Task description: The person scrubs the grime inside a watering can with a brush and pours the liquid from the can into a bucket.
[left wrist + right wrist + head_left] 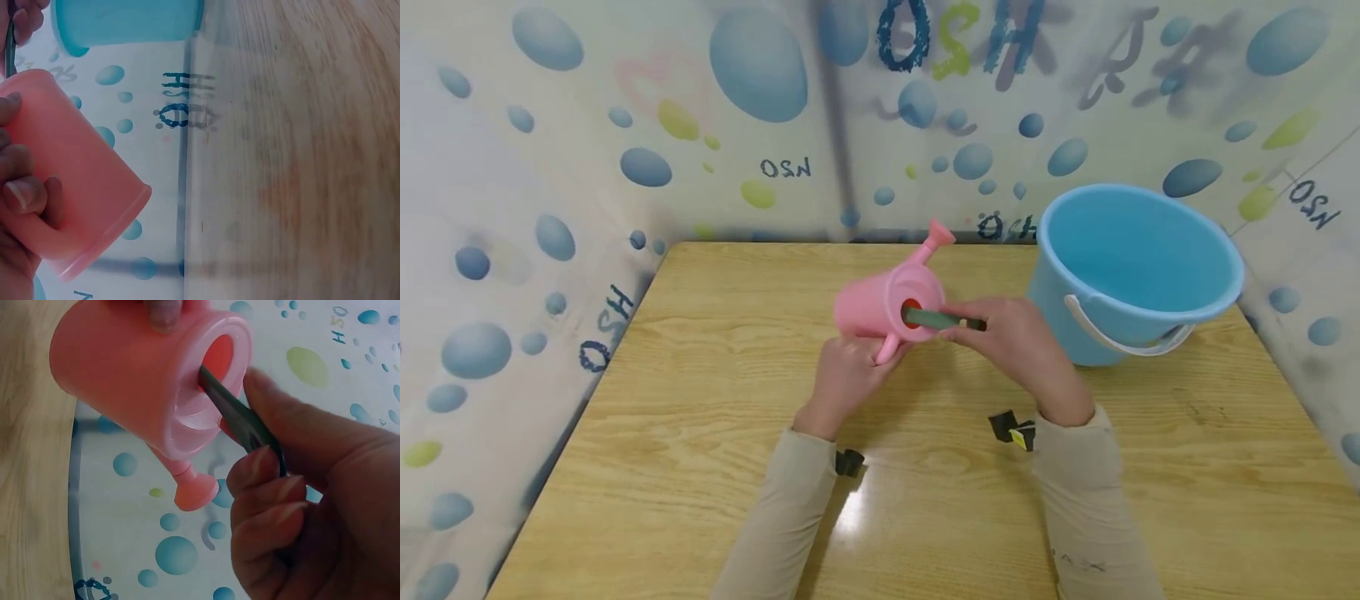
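Note:
A pink watering can [868,304] is held tilted above the table, its round top opening toward the right and its spout pointing up and away. My left hand [850,371] grips it by its handle, with fingers curled round in the left wrist view. In my right hand [1018,342] is a slim dark green tool [240,419] with a black end, pinched between thumb and fingers. Its narrow tip reaches into the can's opening, where a red-orange inside shows. I cannot tell what kind of tool it is.
A light blue bucket [1138,325] with a white handle stands right of my right hand. The wooden table [700,400] ends at a patterned wall cloth [700,167] behind and at both sides. Small black pieces [1002,425] show beside both sleeves.

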Demonstrator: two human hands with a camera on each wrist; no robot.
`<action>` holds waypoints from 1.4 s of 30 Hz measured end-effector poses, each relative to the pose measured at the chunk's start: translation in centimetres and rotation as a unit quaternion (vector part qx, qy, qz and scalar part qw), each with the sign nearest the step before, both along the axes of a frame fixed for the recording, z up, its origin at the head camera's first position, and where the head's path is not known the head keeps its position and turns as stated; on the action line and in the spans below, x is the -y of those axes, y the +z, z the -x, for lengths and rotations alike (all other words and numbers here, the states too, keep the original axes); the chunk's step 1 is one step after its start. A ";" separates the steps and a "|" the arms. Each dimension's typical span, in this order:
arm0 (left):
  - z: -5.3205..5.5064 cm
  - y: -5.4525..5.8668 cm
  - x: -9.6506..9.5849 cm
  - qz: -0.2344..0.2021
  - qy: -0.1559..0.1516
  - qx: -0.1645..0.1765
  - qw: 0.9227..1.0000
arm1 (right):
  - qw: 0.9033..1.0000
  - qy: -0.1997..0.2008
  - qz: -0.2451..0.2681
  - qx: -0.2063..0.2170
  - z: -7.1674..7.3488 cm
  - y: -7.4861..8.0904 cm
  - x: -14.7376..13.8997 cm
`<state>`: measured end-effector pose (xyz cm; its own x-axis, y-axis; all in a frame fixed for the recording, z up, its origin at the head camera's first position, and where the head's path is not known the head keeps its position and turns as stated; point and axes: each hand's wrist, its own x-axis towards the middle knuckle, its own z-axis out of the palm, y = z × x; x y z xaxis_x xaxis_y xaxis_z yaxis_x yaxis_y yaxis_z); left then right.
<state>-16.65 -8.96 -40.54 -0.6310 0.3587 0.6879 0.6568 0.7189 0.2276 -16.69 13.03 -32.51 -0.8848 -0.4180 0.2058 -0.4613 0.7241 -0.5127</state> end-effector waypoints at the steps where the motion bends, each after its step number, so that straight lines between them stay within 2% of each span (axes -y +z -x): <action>1: 0.0 0.0 0.0 -0.002 0.000 0.001 1.000 | 1.000 0.003 -0.007 -0.002 0.0 0.0 0.0; 6: -0.2 -0.1 0.1 0.001 0.005 0.002 1.000 | 0.999 0.010 -0.031 -0.018 -0.1 0.0 0.3; 12: -0.3 -0.1 0.0 -0.002 0.007 0.012 1.000 | 0.998 -0.003 -0.064 -0.023 -0.3 0.3 0.6; 17: -0.3 -0.1 0.0 -0.002 0.008 0.007 1.000 | 0.994 -0.013 -0.101 -0.028 -0.6 0.5 0.8; 23: -0.3 -0.3 0.0 0.006 0.006 0.000 1.000 | 0.990 -0.019 -0.142 -0.003 -0.7 0.7 1.3; 25: -0.3 -0.3 0.0 0.007 0.008 -0.004 1.000 | 0.990 -0.013 -0.143 -0.002 -0.7 0.6 1.5; 31: -0.3 0.0 -0.1 0.004 0.006 -0.013 1.000 | 0.991 0.004 -0.127 -0.040 -0.7 0.3 1.8; 42: -0.3 0.2 -0.1 0.003 0.005 -0.007 1.000 | 0.994 -0.012 -0.099 -0.046 -0.6 0.1 2.0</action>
<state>-16.38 -8.82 -40.39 -0.6247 0.3568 0.6945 0.6526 0.7269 0.2136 -16.08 11.03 -32.45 -0.8761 -0.4374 0.2025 -0.4812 0.8182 -0.3147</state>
